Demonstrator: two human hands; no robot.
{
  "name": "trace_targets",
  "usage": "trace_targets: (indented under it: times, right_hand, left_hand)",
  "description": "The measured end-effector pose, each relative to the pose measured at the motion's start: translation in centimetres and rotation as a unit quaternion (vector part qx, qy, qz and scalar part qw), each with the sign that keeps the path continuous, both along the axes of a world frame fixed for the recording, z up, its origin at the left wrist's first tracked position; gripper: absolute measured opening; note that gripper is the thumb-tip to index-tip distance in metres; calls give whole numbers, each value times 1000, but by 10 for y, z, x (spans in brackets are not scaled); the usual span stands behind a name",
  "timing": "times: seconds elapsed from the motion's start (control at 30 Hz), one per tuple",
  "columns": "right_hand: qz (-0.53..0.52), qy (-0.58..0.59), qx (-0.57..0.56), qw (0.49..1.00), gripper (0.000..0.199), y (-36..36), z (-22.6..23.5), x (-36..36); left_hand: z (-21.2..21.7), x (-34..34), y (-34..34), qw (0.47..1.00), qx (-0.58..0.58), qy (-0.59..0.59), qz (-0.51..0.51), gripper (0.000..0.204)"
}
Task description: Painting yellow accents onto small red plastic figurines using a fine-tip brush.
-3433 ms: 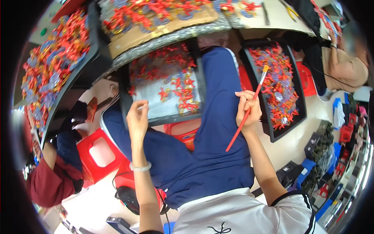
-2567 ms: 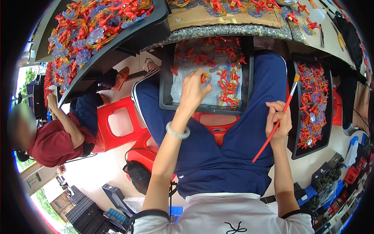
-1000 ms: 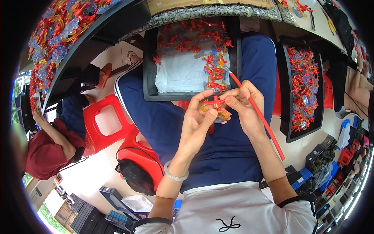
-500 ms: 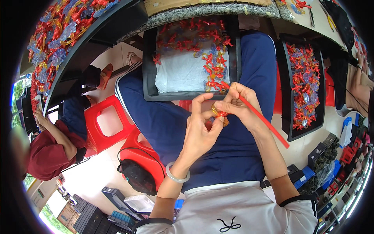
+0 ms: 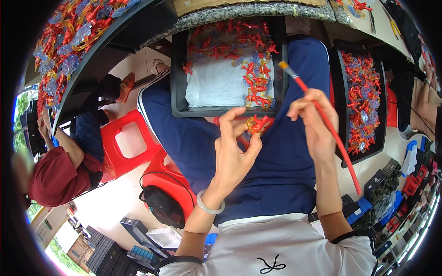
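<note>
Between the thumb and fingers of my left hand [image 5: 237, 142] is a small red and yellow plastic figure [image 5: 258, 124], held over my lap. My right hand [image 5: 317, 119] grips a paintbrush [image 5: 328, 125] with a long red handle, its flat yellowish tip pointing up and away from the figure. Just beyond my hands, a black tray [image 5: 184, 113] lined with a white sheet [image 5: 212, 85] rests at my knees. Red, yellow and blue figures [image 5: 258, 85] lie along its right side and far part.
A second black tray [image 5: 340, 92] full of figures stands to the right. More figures [image 5: 69, 55] are heaped at the upper left, near another person [image 5: 62, 175] in dark red. Red stools [image 5: 126, 147] and a black bag [image 5: 161, 207] are at the left. A granite-edged table [image 5: 258, 13] lies ahead.
My right hand has moved right, away from the figure, and the paintbrush's tip has swung up into clear view. My left hand stays nearly in place, with the figure more exposed.
</note>
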State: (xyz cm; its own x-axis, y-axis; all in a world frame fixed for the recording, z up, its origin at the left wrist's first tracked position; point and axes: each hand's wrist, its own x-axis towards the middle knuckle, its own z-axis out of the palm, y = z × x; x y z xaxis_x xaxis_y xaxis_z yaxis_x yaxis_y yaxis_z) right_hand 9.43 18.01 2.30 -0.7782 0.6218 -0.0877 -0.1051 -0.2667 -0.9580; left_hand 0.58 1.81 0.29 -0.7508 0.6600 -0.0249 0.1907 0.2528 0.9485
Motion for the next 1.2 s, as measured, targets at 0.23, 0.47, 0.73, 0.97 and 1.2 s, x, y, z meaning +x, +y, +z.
trace_targets:
  times: [0.23,0.47,0.73,0.97,1.2]
  right_hand:
    - [46,44,220,973,52,-3,35,19]
    - [61,29,403,913,52,-21,25,6]
    - [166,-2,460,872,43,-8,42,6]
    - [16,-70,284,956,12,-18,28,1]
    - [-32,-80,158,984,28,-44,-8,-9]
  left_hand:
    - [2,-1,3,996,-16,31,82,48]
    - [3,5,2,992,0,90,87,52]
    - [-2,5,-2,985,2,150,83,50]
    - [0,8,0,982,-20,168,79,53]
    - [1,6,2,974,-57,220,7,71]
